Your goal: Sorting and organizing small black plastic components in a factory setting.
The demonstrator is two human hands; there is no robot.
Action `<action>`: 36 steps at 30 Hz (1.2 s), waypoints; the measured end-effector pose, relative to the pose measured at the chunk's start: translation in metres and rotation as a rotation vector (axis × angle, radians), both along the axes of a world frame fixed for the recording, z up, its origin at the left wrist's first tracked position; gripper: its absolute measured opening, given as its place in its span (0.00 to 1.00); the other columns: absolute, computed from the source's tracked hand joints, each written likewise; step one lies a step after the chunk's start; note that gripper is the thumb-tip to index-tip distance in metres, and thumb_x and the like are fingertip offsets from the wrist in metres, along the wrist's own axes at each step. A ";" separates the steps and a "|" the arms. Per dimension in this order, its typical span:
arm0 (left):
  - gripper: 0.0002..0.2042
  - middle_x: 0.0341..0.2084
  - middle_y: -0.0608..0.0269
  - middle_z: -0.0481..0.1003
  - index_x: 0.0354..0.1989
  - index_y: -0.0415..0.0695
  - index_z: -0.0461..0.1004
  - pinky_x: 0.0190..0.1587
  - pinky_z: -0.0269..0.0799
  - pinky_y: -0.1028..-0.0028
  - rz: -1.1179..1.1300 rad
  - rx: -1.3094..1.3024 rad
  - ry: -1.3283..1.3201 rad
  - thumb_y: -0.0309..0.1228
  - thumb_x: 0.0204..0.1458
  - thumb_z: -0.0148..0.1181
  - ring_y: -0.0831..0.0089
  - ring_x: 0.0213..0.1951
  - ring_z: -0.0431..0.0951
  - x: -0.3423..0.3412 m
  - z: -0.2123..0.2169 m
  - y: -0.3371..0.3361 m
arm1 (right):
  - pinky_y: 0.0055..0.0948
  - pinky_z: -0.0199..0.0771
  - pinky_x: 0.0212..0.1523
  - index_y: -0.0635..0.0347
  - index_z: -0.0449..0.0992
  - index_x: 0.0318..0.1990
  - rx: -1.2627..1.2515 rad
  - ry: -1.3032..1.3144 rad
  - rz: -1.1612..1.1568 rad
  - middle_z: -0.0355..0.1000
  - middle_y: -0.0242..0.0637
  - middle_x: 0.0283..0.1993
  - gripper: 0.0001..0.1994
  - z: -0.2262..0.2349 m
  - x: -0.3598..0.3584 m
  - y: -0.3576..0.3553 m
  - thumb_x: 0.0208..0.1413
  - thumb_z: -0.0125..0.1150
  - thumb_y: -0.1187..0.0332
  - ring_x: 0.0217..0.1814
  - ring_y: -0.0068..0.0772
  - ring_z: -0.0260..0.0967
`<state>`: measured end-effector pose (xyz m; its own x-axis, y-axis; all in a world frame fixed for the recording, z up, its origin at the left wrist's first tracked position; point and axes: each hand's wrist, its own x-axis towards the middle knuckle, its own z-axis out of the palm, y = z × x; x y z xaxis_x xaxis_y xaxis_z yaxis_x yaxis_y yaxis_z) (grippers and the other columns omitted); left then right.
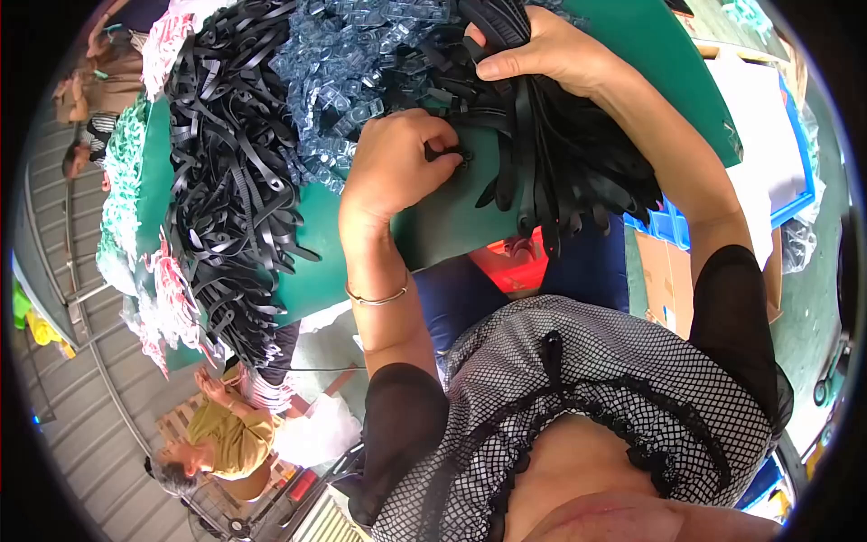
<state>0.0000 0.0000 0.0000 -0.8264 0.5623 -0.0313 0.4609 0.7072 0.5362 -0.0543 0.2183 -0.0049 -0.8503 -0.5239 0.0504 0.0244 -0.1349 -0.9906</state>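
My left hand (402, 161) is closed, pinching a small black strap end (449, 154) against the green table (452, 217). My right hand (542, 50) grips the top of a bundle of black straps (578, 163) that hangs over the table's near edge. A heap of clear bluish plastic clips (348, 68) lies just beyond my left hand. A big pile of loose black straps (226, 172) covers the table to the left.
A red crate (515, 262) sits under the table edge, blue bins (668, 221) and cardboard boxes (664, 280) to the right. White-red and green strap bundles (126, 199) hang at the table's left side. Other people (226, 434) sit at the left and lower left.
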 end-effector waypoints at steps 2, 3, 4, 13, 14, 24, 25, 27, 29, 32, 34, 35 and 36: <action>0.07 0.22 0.56 0.75 0.26 0.40 0.76 0.26 0.69 0.73 0.053 0.065 0.038 0.25 0.36 0.62 0.72 0.21 0.75 0.001 0.002 0.001 | 0.22 0.64 0.30 0.59 0.70 0.26 0.002 -0.039 0.047 0.66 0.28 0.25 0.08 0.004 0.001 0.000 0.41 0.66 0.74 0.28 0.20 0.64; 0.07 0.22 0.56 0.75 0.26 0.40 0.76 0.26 0.69 0.73 0.049 0.062 0.042 0.25 0.36 0.62 0.72 0.21 0.75 0.000 0.002 0.001 | 0.22 0.64 0.30 0.59 0.70 0.26 -0.001 -0.034 0.044 0.66 0.28 0.25 0.08 0.002 -0.001 0.000 0.41 0.66 0.74 0.28 0.20 0.64; 0.07 0.21 0.58 0.75 0.27 0.39 0.75 0.25 0.68 0.76 0.109 0.175 0.011 0.23 0.37 0.62 0.75 0.21 0.74 -0.002 0.001 0.000 | 0.21 0.64 0.29 0.59 0.69 0.26 -0.014 -0.033 0.096 0.66 0.28 0.25 0.09 0.000 -0.003 0.000 0.41 0.66 0.75 0.27 0.21 0.64; 0.08 0.21 0.64 0.75 0.30 0.37 0.75 0.25 0.68 0.83 0.423 0.761 0.104 0.18 0.39 0.62 0.83 0.22 0.72 -0.012 -0.021 0.026 | 0.22 0.64 0.32 0.60 0.68 0.31 -0.002 -0.014 0.096 0.65 0.29 0.26 0.12 -0.007 -0.001 -0.002 0.39 0.66 0.72 0.29 0.21 0.63; 0.08 0.21 0.64 0.75 0.30 0.37 0.75 0.25 0.68 0.82 0.438 0.744 0.166 0.18 0.39 0.62 0.82 0.21 0.72 -0.013 -0.022 0.030 | 0.22 0.62 0.34 0.58 0.67 0.34 0.101 0.056 0.070 0.64 0.28 0.28 0.16 -0.010 -0.002 -0.001 0.38 0.67 0.69 0.31 0.21 0.63; 0.09 0.22 0.64 0.74 0.29 0.38 0.74 0.23 0.68 0.82 0.442 0.765 0.405 0.16 0.37 0.62 0.81 0.20 0.72 -0.016 -0.026 0.042 | 0.19 0.62 0.32 0.58 0.67 0.32 0.134 0.065 0.034 0.63 0.26 0.28 0.18 -0.011 0.001 -0.006 0.34 0.70 0.69 0.30 0.17 0.62; 0.09 0.22 0.64 0.74 0.29 0.38 0.74 0.23 0.68 0.82 0.442 0.765 0.405 0.16 0.37 0.62 0.81 0.20 0.72 -0.016 -0.025 0.042 | 0.19 0.63 0.31 0.58 0.67 0.32 0.138 0.057 0.042 0.63 0.26 0.28 0.18 -0.011 0.000 -0.006 0.34 0.70 0.69 0.30 0.17 0.62; 0.09 0.23 0.63 0.74 0.29 0.38 0.74 0.22 0.68 0.81 0.435 0.734 0.459 0.16 0.37 0.61 0.80 0.19 0.72 -0.016 -0.024 0.043 | 0.19 0.63 0.31 0.58 0.67 0.32 0.143 0.049 0.050 0.63 0.26 0.28 0.18 -0.012 0.000 -0.006 0.34 0.70 0.69 0.30 0.17 0.62; 0.09 0.23 0.62 0.74 0.28 0.39 0.74 0.22 0.68 0.81 0.423 0.706 0.496 0.16 0.37 0.61 0.79 0.19 0.72 -0.016 -0.024 0.043 | 0.19 0.63 0.32 0.58 0.67 0.32 0.140 0.050 0.040 0.63 0.26 0.28 0.18 -0.013 0.000 -0.006 0.34 0.70 0.69 0.30 0.17 0.62; 0.08 0.22 0.65 0.73 0.28 0.39 0.74 0.22 0.67 0.82 0.389 0.647 0.575 0.16 0.38 0.61 0.82 0.19 0.71 -0.015 -0.020 0.044 | 0.19 0.64 0.32 0.58 0.67 0.32 0.125 0.024 0.057 0.63 0.26 0.28 0.17 -0.011 0.000 -0.006 0.35 0.70 0.69 0.30 0.17 0.62; 0.07 0.21 0.68 0.73 0.28 0.39 0.74 0.22 0.65 0.85 0.370 0.614 0.618 0.17 0.39 0.61 0.85 0.20 0.70 -0.014 -0.020 0.044 | 0.19 0.64 0.32 0.58 0.67 0.32 0.129 0.025 0.056 0.64 0.26 0.28 0.17 -0.010 0.000 -0.007 0.35 0.70 0.70 0.30 0.17 0.63; 0.07 0.21 0.68 0.73 0.29 0.39 0.74 0.22 0.65 0.85 0.354 0.568 0.655 0.17 0.39 0.61 0.85 0.20 0.69 -0.014 -0.020 0.044 | 0.18 0.64 0.32 0.58 0.67 0.32 0.132 0.026 0.052 0.64 0.26 0.28 0.17 -0.010 0.001 -0.007 0.35 0.70 0.70 0.30 0.17 0.63; 0.08 0.21 0.68 0.73 0.29 0.40 0.74 0.22 0.65 0.84 0.337 0.522 0.691 0.17 0.39 0.61 0.85 0.20 0.69 -0.015 -0.021 0.043 | 0.18 0.64 0.32 0.58 0.67 0.32 0.132 0.026 0.053 0.64 0.26 0.28 0.17 -0.010 0.001 -0.007 0.35 0.70 0.70 0.30 0.17 0.63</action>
